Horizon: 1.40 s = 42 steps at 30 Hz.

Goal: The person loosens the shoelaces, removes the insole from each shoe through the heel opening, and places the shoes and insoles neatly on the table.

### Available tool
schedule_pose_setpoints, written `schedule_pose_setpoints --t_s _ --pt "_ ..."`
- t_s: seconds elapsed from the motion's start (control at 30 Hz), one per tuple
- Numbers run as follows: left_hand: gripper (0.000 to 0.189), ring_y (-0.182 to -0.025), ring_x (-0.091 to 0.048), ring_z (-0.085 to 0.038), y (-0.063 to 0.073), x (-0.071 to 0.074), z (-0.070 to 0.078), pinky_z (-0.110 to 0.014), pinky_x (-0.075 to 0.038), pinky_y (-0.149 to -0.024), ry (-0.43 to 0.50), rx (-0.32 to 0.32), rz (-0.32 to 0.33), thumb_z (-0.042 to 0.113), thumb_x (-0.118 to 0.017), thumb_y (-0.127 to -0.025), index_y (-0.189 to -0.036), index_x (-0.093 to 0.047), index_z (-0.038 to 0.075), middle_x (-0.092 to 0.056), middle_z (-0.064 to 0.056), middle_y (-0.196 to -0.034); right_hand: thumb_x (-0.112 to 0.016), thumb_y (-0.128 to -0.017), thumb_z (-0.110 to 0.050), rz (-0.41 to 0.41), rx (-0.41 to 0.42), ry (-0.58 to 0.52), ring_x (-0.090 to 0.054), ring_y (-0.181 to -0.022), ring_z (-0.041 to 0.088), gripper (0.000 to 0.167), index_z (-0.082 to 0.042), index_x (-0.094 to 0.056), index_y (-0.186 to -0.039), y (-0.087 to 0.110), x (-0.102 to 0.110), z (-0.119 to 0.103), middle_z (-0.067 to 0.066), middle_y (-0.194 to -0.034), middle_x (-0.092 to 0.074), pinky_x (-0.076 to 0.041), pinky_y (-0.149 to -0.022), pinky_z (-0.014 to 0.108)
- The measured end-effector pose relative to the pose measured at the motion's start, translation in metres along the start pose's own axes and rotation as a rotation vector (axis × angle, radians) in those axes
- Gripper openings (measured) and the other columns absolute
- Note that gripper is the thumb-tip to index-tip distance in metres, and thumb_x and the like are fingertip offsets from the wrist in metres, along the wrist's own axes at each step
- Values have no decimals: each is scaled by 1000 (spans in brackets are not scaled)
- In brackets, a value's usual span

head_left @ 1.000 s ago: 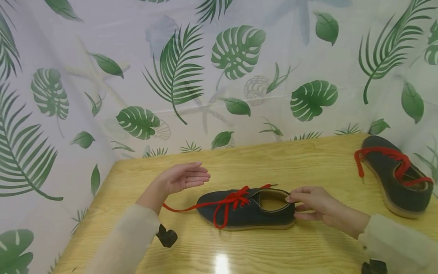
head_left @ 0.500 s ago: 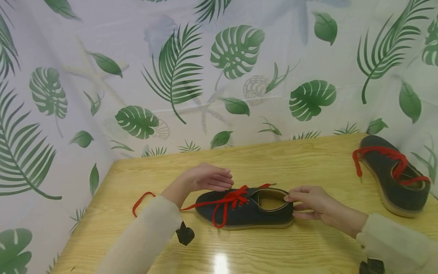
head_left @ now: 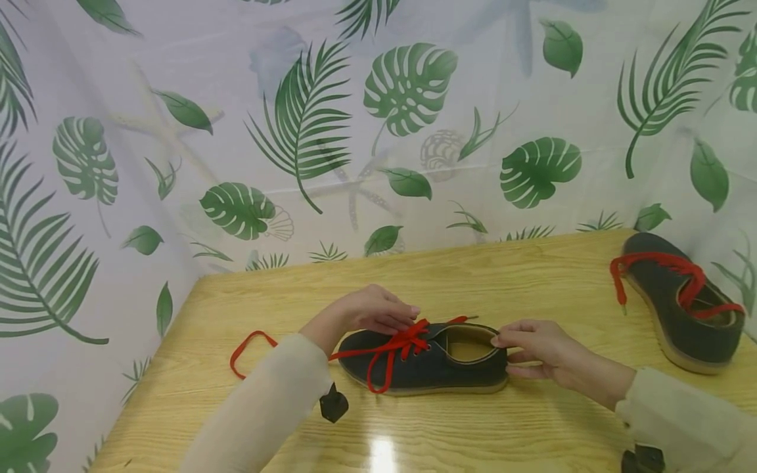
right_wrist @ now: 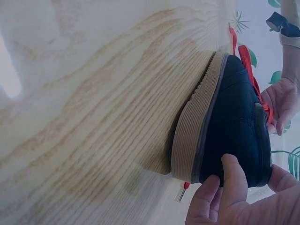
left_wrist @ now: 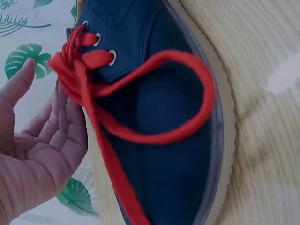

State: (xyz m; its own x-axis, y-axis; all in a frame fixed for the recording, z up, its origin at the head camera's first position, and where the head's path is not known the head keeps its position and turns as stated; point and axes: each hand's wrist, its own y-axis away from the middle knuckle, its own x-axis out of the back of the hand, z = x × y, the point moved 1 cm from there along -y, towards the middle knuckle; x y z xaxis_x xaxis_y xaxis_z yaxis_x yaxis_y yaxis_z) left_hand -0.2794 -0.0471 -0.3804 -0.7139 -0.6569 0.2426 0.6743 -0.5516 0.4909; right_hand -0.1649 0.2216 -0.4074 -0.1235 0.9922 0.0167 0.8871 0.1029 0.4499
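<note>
Wood-grain tabletop (head_left: 473, 433) under held shoe (head_left: 440, 378); leaf-print backdrop (head_left: 378, 154) behind

In the head view, the left sleeve (head_left: 263, 401) hides part of the red lace (head_left: 236, 355); the left wrist view crops the near shoe (left_wrist: 159, 108) at both ends, some fingertips of the left hand (left_wrist: 42, 154) hidden behind the red knot (left_wrist: 70, 75)

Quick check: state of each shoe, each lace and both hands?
Near shoe: upright, toe leftward in the head view.
Near lace: bunched up, one loop down the side.
Far shoe: upright, not held.
Far lace: loose, no bow showing.
Left hand: thumb spread, fingers beside the near lace; contact unclear.
Right hand: grips the near shoe.
</note>
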Motion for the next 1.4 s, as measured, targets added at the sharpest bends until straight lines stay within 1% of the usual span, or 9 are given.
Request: schedule_pose_setpoints --t_s 0.2,0.4,0.6,0.7,0.83,0.93,1.13,1.27,1.4 --pt "34 -107 -63 -21 -2 -9 5 -35 -52 -91 -77 13 -9 28 -70 -86 -111 -70 4 -68 -8 -112 -62 -92 -20 0 -1 -9 -55 -82 15 9 -12 -66 -95 0 0 0 -5 -92 -61 -58 -72 29" --pt "21 -85 -66 -12 -6 -14 6 -29 -55 -79 -191 7 -19 19 -76 -81 -97 -74 5 -71 -3 -97 -62 -92 -20 2 1 0 -55 -84 15 10 -11 -66 -96 -1 0 1 -4 -95 -60 -58 -73 29" --pt "21 -86 -66 -14 -7 -13 4 -30 -56 -79 -157 9 -20 10 -69 -85 -103 -71 0 -69 -7 -106 -63 -91 -20 6 -5 1 -55 -84 15 10 -12 -66 -96 -1 0 2 -5 -94 -60 -58 -73 30" --pt "20 -89 -67 -16 -6 -12 3 -32 -55 -81 -98 8 -28 7 -63 -89 -104 -69 -4 -68 -11 -111 -63 -91 -20 5 -7 4 -55 -84 16 10 -12 -66 -97 -1 0 1 -4 -94 -60 -58 -73 30" --pt "21 -80 -66 -11 -8 -11 0 -31 -55 -80 22 6 -49 6 -55 -93 -106 -67 -6 -71 -7 -94 -62 -92 -20 1 -9 8 -55 -86 16 12 -11 -65 -99 -1 0 1 -4 -96 -60 -58 -74 30" --pt "25 -78 -67 -10 -10 -10 -2 -29 -55 -78 155 14 -46 5 -50 -96 -113 -64 -6 -70 -5 -89 -62 -92 -21 -3 -12 9 -55 -87 16 15 -10 -65 -101 -1 1 0 -4 -96 -60 -58 -75 30" --pt "31 -90 -69 -16 -12 -6 -5 -29 -55 -82 406 7 6 0 -46 -96 -125 -55 -7 -66 -19 -115 -62 -92 -21 -3 -10 16 -56 -85 15 16 -9 -64 -102 -1 0 0 -5 -95 -60 -58 -73 30" --pt "36 -89 -68 -14 -11 -1 -8 -28 -54 -85 500 -7 20 2 -45 -98 -133 -49 -6 -61 -20 -123 -63 -91 -21 2 -7 19 -56 -84 15 16 -9 -64 -101 -1 0 0 -4 -95 -60 -58 -73 30" --pt "36 -89 -68 -11 -11 5 -10 -27 -53 -87 609 -24 86 8 -48 -99 -133 -51 -3 -59 -18 -127 -63 -91 -20 0 -5 16 -56 -83 14 16 -8 -64 -103 -2 0 0 -4 -95 -60 -58 -72 29"
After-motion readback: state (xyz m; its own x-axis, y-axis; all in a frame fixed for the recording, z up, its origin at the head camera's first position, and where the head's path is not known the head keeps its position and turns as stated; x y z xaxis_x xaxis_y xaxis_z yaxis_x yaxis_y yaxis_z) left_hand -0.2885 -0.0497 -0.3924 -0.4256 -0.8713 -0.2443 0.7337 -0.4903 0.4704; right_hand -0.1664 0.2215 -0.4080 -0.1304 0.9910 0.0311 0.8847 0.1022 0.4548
